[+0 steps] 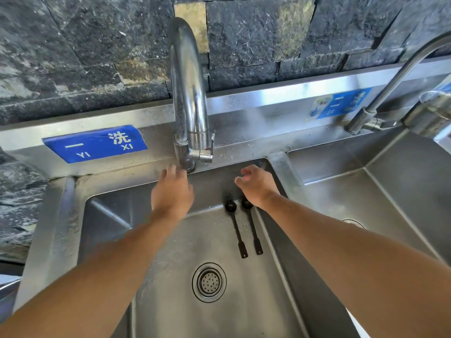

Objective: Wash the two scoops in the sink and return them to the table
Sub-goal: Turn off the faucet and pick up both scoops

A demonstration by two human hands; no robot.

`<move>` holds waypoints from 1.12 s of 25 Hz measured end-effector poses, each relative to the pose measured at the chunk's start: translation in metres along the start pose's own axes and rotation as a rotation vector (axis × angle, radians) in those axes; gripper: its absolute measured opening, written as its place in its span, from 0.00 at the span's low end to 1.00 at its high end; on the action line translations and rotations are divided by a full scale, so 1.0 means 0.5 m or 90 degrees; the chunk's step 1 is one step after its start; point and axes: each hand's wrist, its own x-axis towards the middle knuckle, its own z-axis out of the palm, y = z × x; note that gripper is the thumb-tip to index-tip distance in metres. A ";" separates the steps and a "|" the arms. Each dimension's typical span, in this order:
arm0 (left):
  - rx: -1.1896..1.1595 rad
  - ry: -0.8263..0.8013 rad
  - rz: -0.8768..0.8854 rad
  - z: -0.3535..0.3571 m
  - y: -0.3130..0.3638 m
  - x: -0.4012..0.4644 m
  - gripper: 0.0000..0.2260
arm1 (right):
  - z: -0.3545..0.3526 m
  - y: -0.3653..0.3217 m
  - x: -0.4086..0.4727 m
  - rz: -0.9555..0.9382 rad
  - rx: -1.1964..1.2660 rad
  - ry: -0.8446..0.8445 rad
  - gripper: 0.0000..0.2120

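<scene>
Two black long-handled scoops lie side by side on the floor of the steel sink point(156, 301), bowls toward the back wall. The left scoop point(235, 228) is fully in view; the bowl of the right scoop point(252, 229) is partly covered by my right wrist. My left hand point(172, 193) reaches to the base of the chrome tap point(189, 98), fingertips at its foot, holding nothing. My right hand point(257, 185) hovers over the sink's back right corner, fingers loosely curled and empty. No water runs from the spout.
A round drain strainer point(209, 282) sits in the sink floor in front of the scoops. A second basin point(390, 181) with its own tap point(380, 103) lies to the right. Blue labels point(95, 143) are stuck on the steel backsplash below a dark stone wall.
</scene>
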 end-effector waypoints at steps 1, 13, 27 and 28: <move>0.004 0.017 0.015 0.014 0.014 -0.021 0.11 | -0.004 0.012 -0.002 0.003 -0.008 -0.001 0.19; -0.052 -0.158 -0.021 0.215 0.132 -0.102 0.12 | 0.036 0.180 0.000 0.058 -0.186 -0.017 0.13; -0.193 -0.239 -0.194 0.439 0.198 -0.091 0.17 | 0.189 0.325 0.061 0.097 -0.408 -0.104 0.12; -0.192 -0.241 -0.203 0.448 0.203 -0.086 0.18 | 0.199 0.329 0.065 0.099 -0.402 -0.110 0.12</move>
